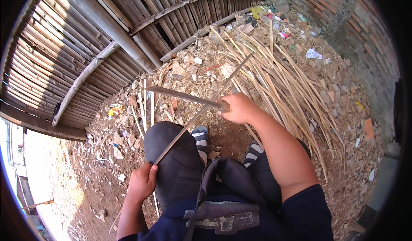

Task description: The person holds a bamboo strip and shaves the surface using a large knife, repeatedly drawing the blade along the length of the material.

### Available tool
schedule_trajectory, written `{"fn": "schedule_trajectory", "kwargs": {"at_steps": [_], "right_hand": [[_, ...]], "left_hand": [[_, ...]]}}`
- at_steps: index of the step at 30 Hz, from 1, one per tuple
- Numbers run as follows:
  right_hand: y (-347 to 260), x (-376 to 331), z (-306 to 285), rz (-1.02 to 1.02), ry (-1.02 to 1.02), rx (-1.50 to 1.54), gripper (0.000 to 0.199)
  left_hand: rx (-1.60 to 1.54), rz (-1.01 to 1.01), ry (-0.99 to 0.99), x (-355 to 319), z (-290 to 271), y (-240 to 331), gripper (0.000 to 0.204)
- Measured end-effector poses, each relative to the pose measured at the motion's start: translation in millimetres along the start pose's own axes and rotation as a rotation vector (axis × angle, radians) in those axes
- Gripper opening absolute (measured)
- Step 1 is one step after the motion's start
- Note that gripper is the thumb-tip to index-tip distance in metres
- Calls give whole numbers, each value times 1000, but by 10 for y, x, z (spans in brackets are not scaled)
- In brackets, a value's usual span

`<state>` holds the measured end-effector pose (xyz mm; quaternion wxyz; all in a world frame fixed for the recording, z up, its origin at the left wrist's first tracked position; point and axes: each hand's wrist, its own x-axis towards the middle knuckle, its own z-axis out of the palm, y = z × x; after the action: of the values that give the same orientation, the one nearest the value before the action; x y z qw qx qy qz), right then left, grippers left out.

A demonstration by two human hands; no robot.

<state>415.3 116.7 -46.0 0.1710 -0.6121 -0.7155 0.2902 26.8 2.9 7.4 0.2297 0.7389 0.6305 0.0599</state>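
My left hand (pixel 142 183) is closed around the near end of a long, thin bamboo strip (pixel 178 134), beside my left knee. The strip slants up and away to the right. In my right hand (pixel 241 108) is the handle of a long knife (pixel 182 96), its dark blade pointing left. Blade and strip cross a little left of my right fist; whether they touch, I cannot tell. A spread pile of pale bamboo strips (pixel 285 93) lies on the ground beyond and to the right of my right hand.
A bamboo wall (pixel 103 39) with thick poles rises at the left and far side. A brick wall (pixel 365 39) stands at the right. Rubble and scraps of litter (pixel 314 53) cover the dirt around me. More pale strips (pixel 145 105) lie beyond my left knee.
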Motion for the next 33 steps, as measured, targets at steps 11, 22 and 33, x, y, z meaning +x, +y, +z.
{"fn": "schedule_trajectory", "kwargs": {"at_steps": [11, 22, 33], "right_hand": [[-289, -94, -12, -59, -87, -133, 28], [-394, -107, 29, -145, -33, -165, 32], [-451, -130, -54, -33, -43, -82, 27]], "left_hand": [[-69, -5, -61, 38, 4, -135, 37], [-141, -13, -119, 88, -17, -202, 41], [-178, 38, -168, 152, -64, -223, 42]]}}
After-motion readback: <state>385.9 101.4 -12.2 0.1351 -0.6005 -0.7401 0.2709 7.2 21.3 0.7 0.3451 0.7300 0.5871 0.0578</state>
